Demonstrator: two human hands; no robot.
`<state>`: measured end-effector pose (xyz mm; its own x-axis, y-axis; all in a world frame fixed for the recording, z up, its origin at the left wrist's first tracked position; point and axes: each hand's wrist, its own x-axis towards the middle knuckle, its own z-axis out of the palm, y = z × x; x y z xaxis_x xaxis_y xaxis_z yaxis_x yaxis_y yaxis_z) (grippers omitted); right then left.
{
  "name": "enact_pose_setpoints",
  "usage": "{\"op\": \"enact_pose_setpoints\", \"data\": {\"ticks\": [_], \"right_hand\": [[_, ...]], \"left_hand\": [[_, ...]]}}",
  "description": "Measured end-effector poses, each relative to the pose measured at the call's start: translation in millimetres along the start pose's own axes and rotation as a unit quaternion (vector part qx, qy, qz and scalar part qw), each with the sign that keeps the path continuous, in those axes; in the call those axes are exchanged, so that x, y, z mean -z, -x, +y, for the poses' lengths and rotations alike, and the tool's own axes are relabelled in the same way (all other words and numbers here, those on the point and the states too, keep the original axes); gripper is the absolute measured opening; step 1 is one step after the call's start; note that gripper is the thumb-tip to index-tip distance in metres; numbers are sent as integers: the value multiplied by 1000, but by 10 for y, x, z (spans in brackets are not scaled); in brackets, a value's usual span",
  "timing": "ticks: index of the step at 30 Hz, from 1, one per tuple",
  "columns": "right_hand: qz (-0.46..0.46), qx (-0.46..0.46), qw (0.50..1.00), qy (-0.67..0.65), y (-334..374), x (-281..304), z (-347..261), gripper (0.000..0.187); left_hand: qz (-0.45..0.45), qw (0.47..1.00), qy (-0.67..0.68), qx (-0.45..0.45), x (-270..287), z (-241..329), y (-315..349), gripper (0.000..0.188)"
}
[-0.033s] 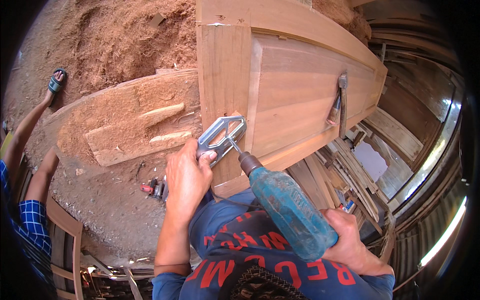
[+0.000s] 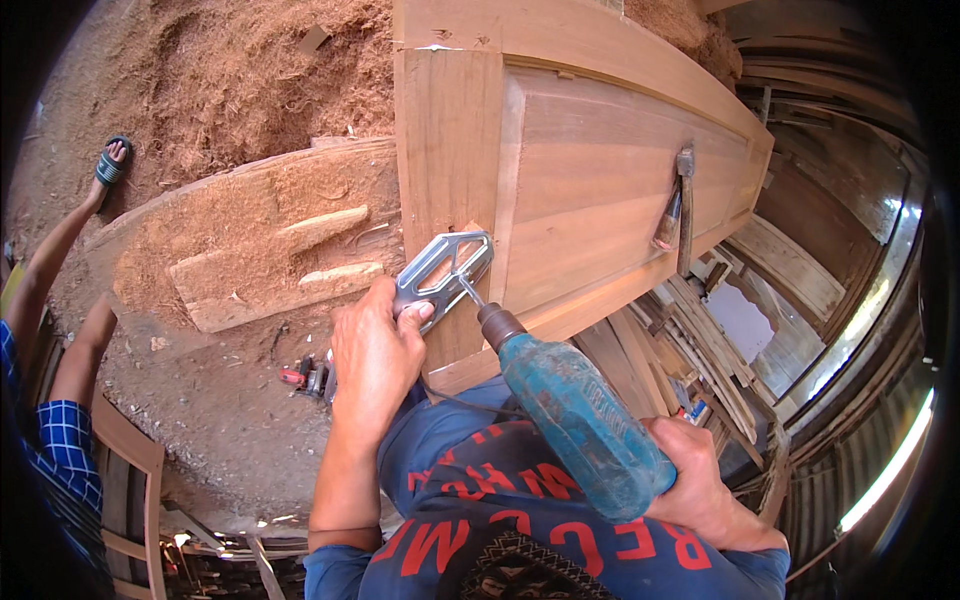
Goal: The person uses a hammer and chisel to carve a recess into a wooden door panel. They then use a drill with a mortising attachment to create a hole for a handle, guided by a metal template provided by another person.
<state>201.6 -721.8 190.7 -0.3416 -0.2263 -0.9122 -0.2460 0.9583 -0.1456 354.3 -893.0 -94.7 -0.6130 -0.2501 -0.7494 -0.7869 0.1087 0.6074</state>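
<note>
My left hand [image 2: 378,345] is closed on a silver metal plate [image 2: 482,256] with angular cut-outs, its thumb on the near end. The plate lies over the lower stile of a panelled wooden door [image 2: 450,140]. In my right hand [image 2: 695,465] is a worn blue electric drill [image 2: 585,425], gripped at its rear end. The drill's thin bit [image 2: 470,291] points up and left, with its tip at the plate's inner bars. Whether the tip touches the wood cannot be made out. A hammer [image 2: 686,205] and a chisel-like tool [image 2: 668,225] rest on the door's panel.
Wood shavings [image 2: 250,80] are heaped beyond a dusty slab [image 2: 220,230] with offcuts. A red and black power tool [image 2: 310,378] lies on the ground at left. Another person's leg [image 2: 60,230] shows at far left. Stacked timber [image 2: 715,370] stands at right.
</note>
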Motion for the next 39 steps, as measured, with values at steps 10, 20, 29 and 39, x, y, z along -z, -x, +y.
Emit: {"op": "enact_pose_setpoints", "data": {"ticks": [10,20,29,39], "right_hand": [[-1,-5,1000,18,-13,-1,-79,63],[6,-12,1000,-9,-1,-12,6,62],[8,-8,1000,-16,-37,27,33,60],[22,5,1000,-19,-26,-16,58,59]], "left_hand": [[-11,1000,-5,8,12,0,-6,23],[-10,1000,-12,8,-8,1,-4,24],[-23,999,-17,20,12,18,-11,26],[-19,999,-21,16,5,17,0,26]]}}
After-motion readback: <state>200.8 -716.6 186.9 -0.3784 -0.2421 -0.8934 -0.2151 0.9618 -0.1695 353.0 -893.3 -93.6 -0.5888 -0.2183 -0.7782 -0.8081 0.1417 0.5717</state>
